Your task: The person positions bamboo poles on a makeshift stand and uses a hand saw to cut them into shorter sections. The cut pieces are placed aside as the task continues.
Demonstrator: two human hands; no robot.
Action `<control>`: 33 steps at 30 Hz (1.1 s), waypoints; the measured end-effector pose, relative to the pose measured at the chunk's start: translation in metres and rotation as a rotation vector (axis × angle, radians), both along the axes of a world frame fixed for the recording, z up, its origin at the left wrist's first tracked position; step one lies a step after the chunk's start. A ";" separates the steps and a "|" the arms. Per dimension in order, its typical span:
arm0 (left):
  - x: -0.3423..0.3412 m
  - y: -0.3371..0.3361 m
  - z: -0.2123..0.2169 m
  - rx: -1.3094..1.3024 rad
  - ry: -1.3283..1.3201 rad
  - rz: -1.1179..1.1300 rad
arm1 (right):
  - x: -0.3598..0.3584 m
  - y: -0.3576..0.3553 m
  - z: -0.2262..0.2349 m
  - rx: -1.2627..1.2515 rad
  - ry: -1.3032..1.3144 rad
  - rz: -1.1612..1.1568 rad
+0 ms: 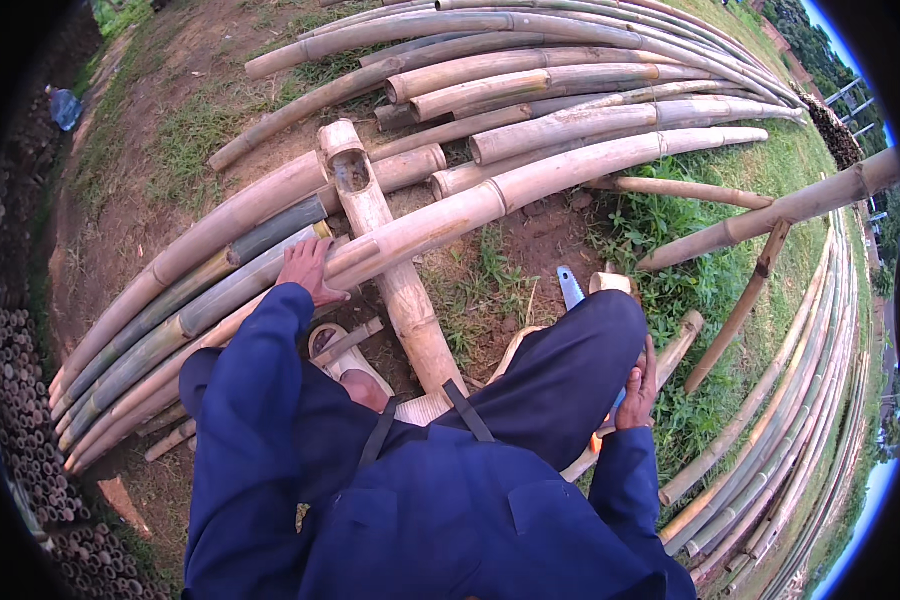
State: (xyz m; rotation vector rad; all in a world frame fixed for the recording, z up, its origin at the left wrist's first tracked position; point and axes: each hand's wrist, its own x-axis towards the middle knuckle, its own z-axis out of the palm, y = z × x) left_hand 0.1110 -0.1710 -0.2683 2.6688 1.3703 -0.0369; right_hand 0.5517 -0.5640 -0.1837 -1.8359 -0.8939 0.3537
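My left hand [308, 268] rests on a long pale bamboo pole [530, 180] that lies across a thick bamboo support log [385, 250]. Its fingers press down on the pole near the crossing. My right hand [637, 395] is down beside my right knee, closed on the handle of a hand saw [570, 288] whose blue-grey blade pokes out above my leg. Much of the saw is hidden behind my blue trouser leg. My foot in a sandal [342, 352] stands by the support log.
Many bamboo poles [530, 70] are stacked behind on grass and bare soil. More poles [800, 400] curve along the right side. A bamboo frame [770, 215] stands at right. Cut pole ends [20, 400] are piled at left.
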 end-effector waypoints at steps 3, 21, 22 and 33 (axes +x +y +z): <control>0.016 -0.002 0.013 0.002 0.020 -0.026 | 0.021 -0.077 -0.108 0.088 0.348 -0.279; 0.021 0.012 -0.006 -0.072 0.044 -0.029 | -0.008 -0.177 -0.179 -1.009 -0.429 -0.307; 0.018 0.011 -0.006 -0.052 0.038 -0.027 | -0.002 -0.180 -0.181 -1.080 -0.458 -0.251; 0.021 -0.002 0.005 -0.172 0.109 0.131 | 0.044 -0.180 -0.177 -1.336 -0.575 0.075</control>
